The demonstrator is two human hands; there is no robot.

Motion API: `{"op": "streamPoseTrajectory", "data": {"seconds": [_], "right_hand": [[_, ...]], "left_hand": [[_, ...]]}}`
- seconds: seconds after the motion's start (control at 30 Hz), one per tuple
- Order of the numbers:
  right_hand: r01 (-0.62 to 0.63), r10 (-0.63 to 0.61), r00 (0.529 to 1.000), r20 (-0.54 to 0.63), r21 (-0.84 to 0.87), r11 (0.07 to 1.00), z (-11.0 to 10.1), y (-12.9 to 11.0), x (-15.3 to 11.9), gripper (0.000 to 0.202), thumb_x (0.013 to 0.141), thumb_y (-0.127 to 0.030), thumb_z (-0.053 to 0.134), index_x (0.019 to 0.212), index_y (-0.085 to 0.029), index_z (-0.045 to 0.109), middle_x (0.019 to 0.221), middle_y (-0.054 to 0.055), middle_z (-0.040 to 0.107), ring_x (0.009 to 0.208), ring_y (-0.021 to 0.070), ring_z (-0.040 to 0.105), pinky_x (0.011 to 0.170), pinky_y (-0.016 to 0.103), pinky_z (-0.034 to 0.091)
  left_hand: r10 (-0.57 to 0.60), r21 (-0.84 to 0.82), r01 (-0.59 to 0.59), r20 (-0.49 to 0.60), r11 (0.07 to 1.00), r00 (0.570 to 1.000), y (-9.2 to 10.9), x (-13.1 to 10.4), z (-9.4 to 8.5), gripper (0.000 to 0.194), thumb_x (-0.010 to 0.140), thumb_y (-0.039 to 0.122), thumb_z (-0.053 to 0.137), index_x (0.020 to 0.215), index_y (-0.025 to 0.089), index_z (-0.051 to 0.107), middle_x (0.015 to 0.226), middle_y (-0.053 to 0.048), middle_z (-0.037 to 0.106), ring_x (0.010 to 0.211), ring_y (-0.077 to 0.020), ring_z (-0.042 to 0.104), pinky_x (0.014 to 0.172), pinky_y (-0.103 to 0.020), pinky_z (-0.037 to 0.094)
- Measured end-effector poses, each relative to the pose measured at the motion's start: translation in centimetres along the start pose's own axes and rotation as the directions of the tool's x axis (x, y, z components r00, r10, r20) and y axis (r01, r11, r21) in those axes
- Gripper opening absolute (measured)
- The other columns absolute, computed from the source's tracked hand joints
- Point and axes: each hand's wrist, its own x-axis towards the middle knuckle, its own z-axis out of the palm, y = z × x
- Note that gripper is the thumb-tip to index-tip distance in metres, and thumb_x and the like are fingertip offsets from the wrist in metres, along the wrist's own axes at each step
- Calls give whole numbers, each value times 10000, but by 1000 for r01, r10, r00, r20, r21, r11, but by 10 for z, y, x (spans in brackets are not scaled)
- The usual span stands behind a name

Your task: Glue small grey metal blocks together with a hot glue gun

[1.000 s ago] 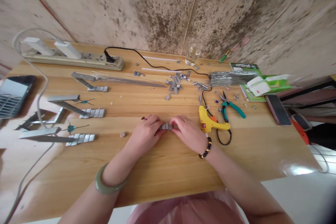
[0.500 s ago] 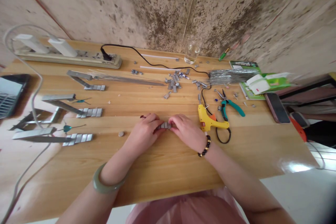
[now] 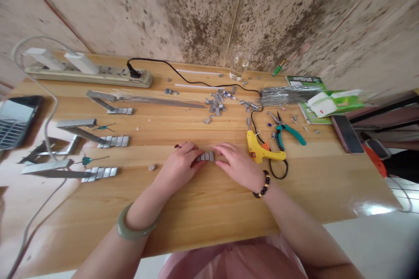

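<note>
A short row of small grey blocks (image 3: 207, 156) lies at the middle of the wooden table (image 3: 196, 209). My left hand (image 3: 180, 165) pinches its left end between thumb and fingers, which hide part of it. Just right of the row, my right hand (image 3: 237, 165) has thumb and fingertips apart, with nothing between them. A yellow glue gun (image 3: 262, 150) lies beyond my right hand, beside pliers with teal handles (image 3: 290, 133). Loose grey pieces (image 3: 216, 102) are heaped farther back. A small round grey piece (image 3: 152, 167) sits left of my left hand.
Three grey bent frames with block rows (image 3: 100, 173) stand at left, before a power strip (image 3: 114, 77). Thin wires (image 3: 288, 95), a glass (image 3: 238, 69), a green-white packet (image 3: 337, 102) and a phone (image 3: 347, 134) lie at back right. The gun's black cord loops nearby.
My right hand has let go of the right end of the block row and moved slightly right, its fingers parting. My left hand keeps its hold.
</note>
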Motion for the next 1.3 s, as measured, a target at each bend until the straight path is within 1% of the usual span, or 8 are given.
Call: {"op": "streamPoseTrajectory", "data": {"seconds": [0.1,0.17,0.3,0.47,0.83,1.03,1.17,1.3], "right_hand": [[-13,16,999,27,-133,991,-1,-1,-5,177,900,-89,533,1017,-169,641,1004,73,613,941,192,583,864,347,493],[-10,21,999,44,-248,969,3,-4,-8,182,916,-87,498,962,-167,655,938,74,592,891,195,563,817,336,491],[43,-8,996,84,-427,903,12,-12,-10,196,927,-95,472,1004,-130,648,919,104,577,875,230,523,773,356,483],[103,-49,991,122,-489,866,16,-18,-8,198,906,-71,485,1028,-64,641,941,140,577,886,266,505,739,383,477],[67,-20,995,97,-512,856,20,-20,-8,217,900,-63,462,998,-91,653,939,133,593,881,260,511,725,374,478],[-36,39,999,1,-366,930,19,-13,-7,182,907,-92,490,931,-158,657,897,82,595,891,213,542,762,314,469],[-99,95,995,-27,-274,957,12,-11,-5,189,921,-136,500,971,-182,676,881,59,616,868,190,579,774,292,474],[-101,90,994,-64,-216,971,1,-13,-6,210,918,-136,505,1053,-177,661,965,66,645,931,190,600,845,306,477]], "left_hand": [[-5,-9,5,-2,1000,1000,-1,-1,1,110,850,216,616,919,157,679,878,-78,650,808,-210,592,745,-354,476],[-8,-9,8,-6,1000,1000,-1,-1,1,101,851,215,614,908,160,677,883,-78,653,818,-212,593,756,-356,477],[-6,3,6,-9,1000,1000,1,0,0,90,861,222,600,871,169,672,855,-67,650,797,-206,585,747,-352,470],[-12,-7,12,-3,1000,1000,1,-1,0,77,859,205,604,856,171,672,863,-69,647,798,-207,585,744,-350,465],[-2,-13,2,-2,1000,1000,-1,-1,1,79,853,201,606,839,159,672,857,-79,646,791,-217,585,723,-357,474],[13,-13,-13,-26,1000,1000,-1,0,0,79,850,198,606,853,169,680,845,-71,648,791,-207,592,723,-340,476],[6,10,-6,-14,1000,1000,-3,-1,2,72,833,199,632,872,162,680,848,-73,652,788,-211,597,732,-349,479],[12,-8,-12,-20,1000,1000,-3,-1,1,125,838,221,628,934,160,680,877,-86,652,802,-215,602,738,-350,486]]}}
